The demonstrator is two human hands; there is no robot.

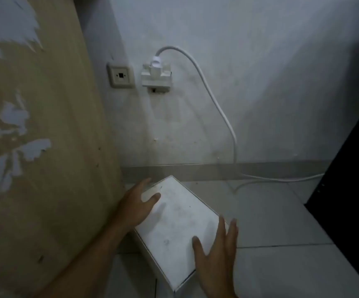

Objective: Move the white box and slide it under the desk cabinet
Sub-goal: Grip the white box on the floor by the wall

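A flat white box lies on the tiled floor, turned at an angle, close to the wooden side panel of the desk cabinet on the left. My left hand grips the box's far left edge, thumb resting on the lid. My right hand lies on the near right corner, fingers spread along the right edge. Both hands hold the box between them.
A white wall with a socket plate and a plug adapter stands behind. A white cable runs down to the floor and off to the right. A dark object borders the right side. Pale floor tiles lie between.
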